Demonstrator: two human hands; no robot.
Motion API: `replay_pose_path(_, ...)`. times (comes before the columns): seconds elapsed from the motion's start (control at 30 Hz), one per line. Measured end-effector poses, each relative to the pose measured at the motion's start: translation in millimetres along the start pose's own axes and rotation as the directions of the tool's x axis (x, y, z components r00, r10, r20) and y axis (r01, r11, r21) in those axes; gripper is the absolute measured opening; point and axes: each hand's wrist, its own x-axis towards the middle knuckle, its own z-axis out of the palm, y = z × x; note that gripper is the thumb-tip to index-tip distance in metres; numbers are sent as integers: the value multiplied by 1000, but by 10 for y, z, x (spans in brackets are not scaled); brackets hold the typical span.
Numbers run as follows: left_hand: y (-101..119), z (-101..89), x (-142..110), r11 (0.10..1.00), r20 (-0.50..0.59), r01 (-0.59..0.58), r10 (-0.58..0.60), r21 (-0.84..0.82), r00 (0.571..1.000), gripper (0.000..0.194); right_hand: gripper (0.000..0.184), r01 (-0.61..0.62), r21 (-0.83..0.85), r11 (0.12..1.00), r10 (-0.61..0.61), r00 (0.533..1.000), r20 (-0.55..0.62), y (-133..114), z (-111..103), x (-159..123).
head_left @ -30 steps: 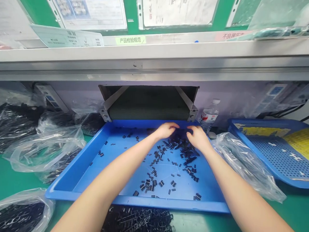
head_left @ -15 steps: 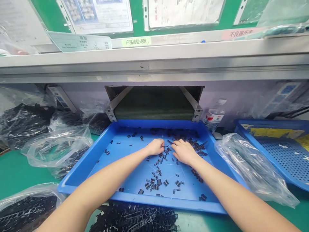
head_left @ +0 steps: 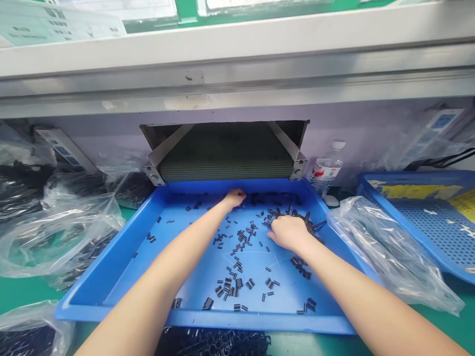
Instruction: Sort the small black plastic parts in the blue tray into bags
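Head view of a workbench: beyond the blue plastic tray (head_left: pixel 111 296) runs a grey metal shelf rail (head_left: pixel 237 64) with papers (head_left: pixel 115 7) posted above it. Below that rail, a dark ribbed opening (head_left: pixel 226 158) sits in a pale wall (head_left: pixel 352 123), just past the tray's far edge. A green bench mat (head_left: pixel 22 291) lies under the tray. Left of the tray, clear plastic bags (head_left: pixel 63 237) hold black parts; right of the tray lie another clear bag (head_left: pixel 389 252) and then a perforated blue tray (head_left: pixel 419 222). A water bottle (head_left: pixel 324 168) stands beyond the tray's far right corner, and a heap of black moulded strips (head_left: pixel 213 343) lies just in front of the tray.

Inside the tray, small black tubular parts (head_left: pixel 241 237) lie loose: a dense band runs along the far wall, a thick clump sits near the right wall, and scattered groups reach toward the near edge. None sit in ordered rows.

The left hand (head_left: pixel 234 199) is at the far wall, its fingers bunched downward among the parts; whether they pinch any, the view does not show. The right hand (head_left: pixel 287 233) lies palm down beside the clump, its fingers close together, their tips hidden.
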Motion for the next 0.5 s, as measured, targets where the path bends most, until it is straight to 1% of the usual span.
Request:
replay_pose_path(0.13, 211, 264, 118, 986, -17, -69, 73, 152, 997, 25, 23, -9, 23, 1000, 8, 1000, 28, -1, -25, -48)
replay_pose_path(0.2, 256, 339, 132, 972, -11, -94, 99, 214, 995, 28, 23, -5, 30, 1000, 4, 999, 40, -3, -33, -63)
replay_pose_path(0.27, 257, 378, 113, 960, 6, -113, 115, 257, 993, 29, 22, 8, 35, 999, -10, 998, 58, -5, -40, -78)
replay_pose_path(0.4, 169, 352, -24, 944, 80, -174, 157, 280, 984, 29, 22, 63, 44, 997, -68, 992, 111, -10, -75, -146)
replay_pose_path(0.5, 69, 228, -204, 947, 160, -212, 177, 240, 971, 24, 21, 99, 52, 994, -106, 984, 146, -21, -123, -224)
